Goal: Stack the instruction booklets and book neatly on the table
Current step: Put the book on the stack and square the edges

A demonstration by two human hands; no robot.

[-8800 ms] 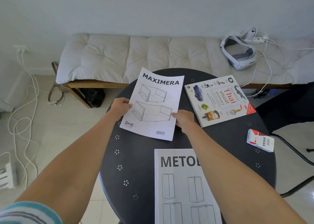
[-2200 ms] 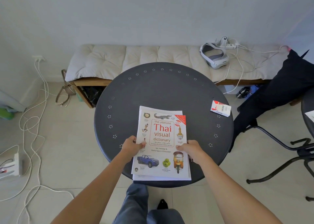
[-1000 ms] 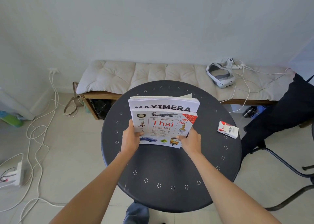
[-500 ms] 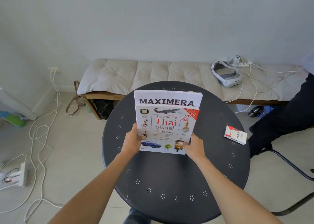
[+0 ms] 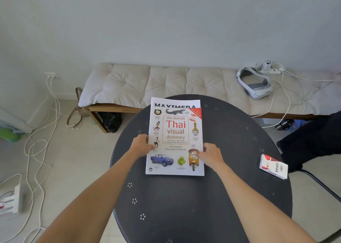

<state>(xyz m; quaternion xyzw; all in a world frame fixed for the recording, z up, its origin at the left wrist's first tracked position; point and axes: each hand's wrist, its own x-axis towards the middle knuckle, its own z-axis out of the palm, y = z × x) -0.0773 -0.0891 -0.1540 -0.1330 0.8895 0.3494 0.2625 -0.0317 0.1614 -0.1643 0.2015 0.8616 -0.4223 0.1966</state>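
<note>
The Thai visual dictionary (image 5: 175, 132) lies face up on top of the MAXIMERA booklet (image 5: 175, 102), whose title strip sticks out past the book's far edge. The pile rests flat in the middle of the round black table (image 5: 184, 202). My left hand (image 5: 142, 145) holds the pile's left edge with the thumb on the cover. My right hand (image 5: 209, 153) holds the right edge, thumb on the cover near the tuk-tuk picture. Any other booklet under the book is hidden.
A small red and white box (image 5: 274, 167) sits near the table's right edge. Behind the table stands a cushioned bench (image 5: 147, 82) with a white headset (image 5: 255, 83) and cables. Cords trail over the floor at the left; a black chair frame (image 5: 321, 185) is at the right.
The pile stood upright on its lower edge half a second ago; now it lies flat on the table, with less of the booklet's top strip showing. Both hands stay at its sides.
</note>
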